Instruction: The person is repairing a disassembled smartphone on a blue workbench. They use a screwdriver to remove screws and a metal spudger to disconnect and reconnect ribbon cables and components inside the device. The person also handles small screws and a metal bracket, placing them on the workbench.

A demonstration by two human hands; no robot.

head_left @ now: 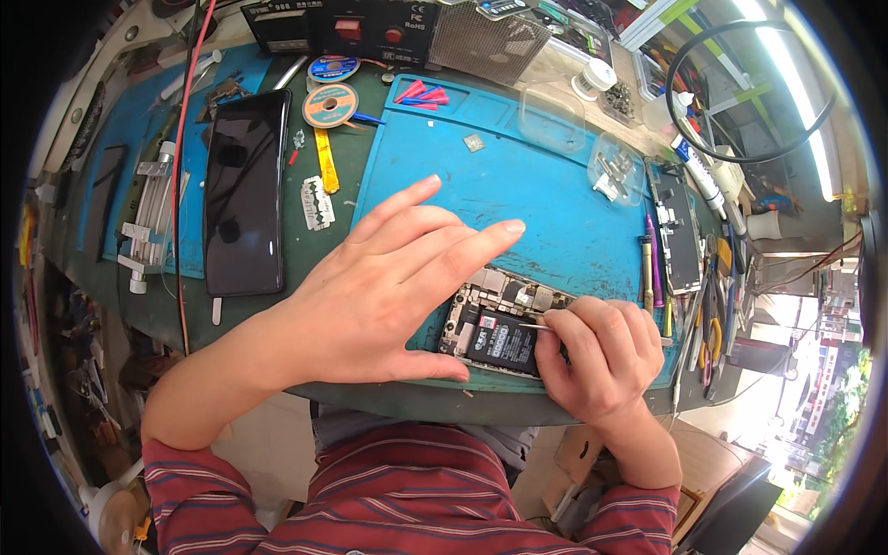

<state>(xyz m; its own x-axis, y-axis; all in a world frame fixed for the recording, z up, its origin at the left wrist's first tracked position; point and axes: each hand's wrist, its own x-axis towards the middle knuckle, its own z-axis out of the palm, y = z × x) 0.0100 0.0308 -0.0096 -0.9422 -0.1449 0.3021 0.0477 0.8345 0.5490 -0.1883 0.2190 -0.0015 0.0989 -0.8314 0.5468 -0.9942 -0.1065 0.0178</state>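
Note:
An opened smartphone (460, 317) lies on the blue work mat (435, 194), its inner boards and black battery (504, 340) exposed. My left hand (384, 282) is spread over the phone's left end, fingers stretched out and holding nothing. Its thumb lies along the phone's lower left corner; I cannot tell if it touches. At the right end, my right hand (601, 356) pinches a thin pointed metal tool (531, 326), its tip over the battery. The right fingers hide most of the tool and that end of the phone.
Left of the mat lie a large dark phone (245, 194), a razor blade (317, 203) and a wire spool (330, 105). On the right are a clear tray (614, 171) of small parts, a phone screen part (677, 231) and pliers (712, 338). Black equipment (370, 32) stands behind.

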